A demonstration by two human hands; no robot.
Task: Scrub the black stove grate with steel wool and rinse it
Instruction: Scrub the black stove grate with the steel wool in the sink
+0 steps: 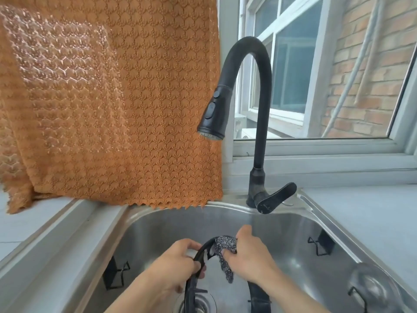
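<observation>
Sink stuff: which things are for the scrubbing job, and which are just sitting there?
For the job:
black stove grate, held by the left hand
steel wool, pressed on it by the right hand
faucet, no water running
sink

Just there:
orange cloth
black clips on the sink wall
window

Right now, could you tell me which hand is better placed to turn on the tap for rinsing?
Right hand, probably: the faucet lever sits on its side, while the left hand grips the grate.
</observation>
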